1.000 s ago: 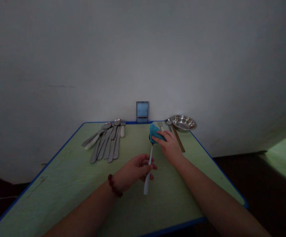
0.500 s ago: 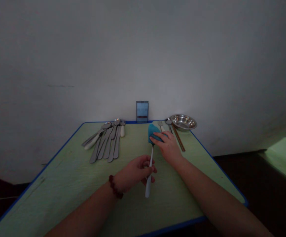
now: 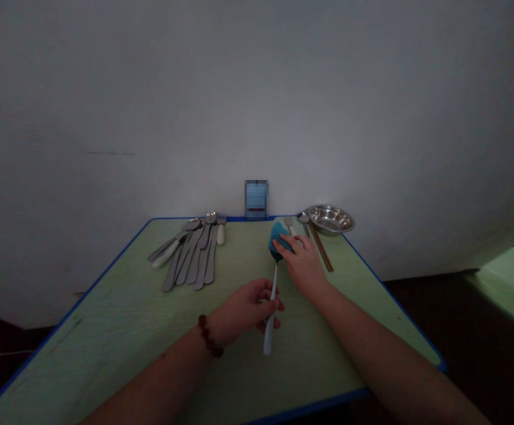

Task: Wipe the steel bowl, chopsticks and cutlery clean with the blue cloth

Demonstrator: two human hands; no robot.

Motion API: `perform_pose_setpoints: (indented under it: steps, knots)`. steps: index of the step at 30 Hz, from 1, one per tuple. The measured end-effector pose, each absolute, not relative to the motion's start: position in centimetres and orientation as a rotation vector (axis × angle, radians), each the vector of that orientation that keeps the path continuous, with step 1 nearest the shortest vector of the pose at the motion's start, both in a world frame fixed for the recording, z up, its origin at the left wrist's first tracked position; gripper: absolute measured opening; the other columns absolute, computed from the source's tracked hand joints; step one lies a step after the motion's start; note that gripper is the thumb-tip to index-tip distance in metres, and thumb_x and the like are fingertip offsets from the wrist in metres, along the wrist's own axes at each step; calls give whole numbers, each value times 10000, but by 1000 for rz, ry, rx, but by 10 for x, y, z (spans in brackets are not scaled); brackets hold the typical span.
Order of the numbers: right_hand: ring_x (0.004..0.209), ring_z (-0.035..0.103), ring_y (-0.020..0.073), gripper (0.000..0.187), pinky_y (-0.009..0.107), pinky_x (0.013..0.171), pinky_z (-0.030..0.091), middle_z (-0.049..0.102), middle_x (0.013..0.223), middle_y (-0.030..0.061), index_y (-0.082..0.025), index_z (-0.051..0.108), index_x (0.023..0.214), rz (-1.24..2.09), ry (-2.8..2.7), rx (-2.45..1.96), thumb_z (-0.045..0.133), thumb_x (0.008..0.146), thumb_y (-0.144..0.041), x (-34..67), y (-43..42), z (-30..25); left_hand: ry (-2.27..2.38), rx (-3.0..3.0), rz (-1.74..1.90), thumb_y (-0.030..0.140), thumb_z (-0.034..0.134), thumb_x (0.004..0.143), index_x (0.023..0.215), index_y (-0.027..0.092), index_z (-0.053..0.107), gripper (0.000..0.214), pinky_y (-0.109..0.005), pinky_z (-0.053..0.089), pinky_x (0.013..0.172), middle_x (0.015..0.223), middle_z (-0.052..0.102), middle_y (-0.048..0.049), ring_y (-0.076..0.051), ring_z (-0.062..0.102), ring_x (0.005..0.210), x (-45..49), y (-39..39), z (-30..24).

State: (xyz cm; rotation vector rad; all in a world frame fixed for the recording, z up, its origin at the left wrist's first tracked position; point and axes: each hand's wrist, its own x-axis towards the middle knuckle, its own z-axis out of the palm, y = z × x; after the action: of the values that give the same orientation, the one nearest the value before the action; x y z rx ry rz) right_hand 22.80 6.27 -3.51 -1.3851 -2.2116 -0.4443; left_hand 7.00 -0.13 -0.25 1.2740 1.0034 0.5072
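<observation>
My left hand (image 3: 257, 307) is closed around the handle of a long metal spoon (image 3: 269, 336), thumb on top. The spoon points away from me, its lower handle end sticking out below my fingers. At its far end, my right hand (image 3: 303, 262) presses a blue cloth (image 3: 277, 235) over the bowl. Only a dark rounded edge of the bowl shows beneath the cloth; the rest is hidden. My right fingers are bent over the cloth, and the wrist crosses in from the right.
Several metal spoons and other flatware (image 3: 190, 254) lie fanned at the left, beside a white-handled fork (image 3: 221, 230). At the back right are another fork (image 3: 289, 223), a spoon (image 3: 303, 218), wooden chopsticks (image 3: 321, 245) and a steel bowl (image 3: 330, 219). A blurred screen (image 3: 256, 199) stands against the wall.
The cloth and my right fingers have shifted slightly on the spoon's head, baring a bit more of its dark lower edge. The spoon and left hand have moved slightly right.
</observation>
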Motion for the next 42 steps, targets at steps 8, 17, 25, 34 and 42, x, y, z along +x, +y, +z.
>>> perform_pose_setpoints:
  steps: [8,17,25,34,42]
  knots:
    - [1016,388,235,450,424,888,292,477,1222,10,-295,486,1146,-433,-2134,-1463,408,755,-87,229,60,-32,1012,1267,506,219,499,682,823,160,416,174,-198,389,446,821,545,-15,-83,555,543,70,-1,-2]
    - [1080,389,223,480,454,937,258,467,1235,15,-298,473,1154,-397,-2199,-1398,395,746,-56,230,62,-35,1022,1263,515,198,492,683,826,165,420,163,-195,380,440,792,552,-6,-83,552,533,70,-1,-3]
    - [1103,379,216,476,451,941,273,472,1230,-7,-312,487,1136,-376,-2208,-1365,394,749,-51,230,61,-34,994,1253,533,215,497,689,822,165,420,162,-191,377,443,796,555,-7,-78,547,534,69,-2,-2]
    - [1105,366,210,458,443,934,289,484,1217,-38,-328,514,1103,-341,-2213,-1305,395,757,-52,231,60,-33,1006,1230,567,212,506,687,809,168,429,150,-193,386,453,810,569,-8,-71,543,519,66,1,-6]
    - [1113,360,198,498,433,937,300,484,1216,-46,-310,533,1086,-261,-2206,-1254,363,733,-2,232,58,-31,979,1141,612,176,513,680,820,163,441,157,-193,356,449,779,560,11,-60,525,493,64,2,-4]
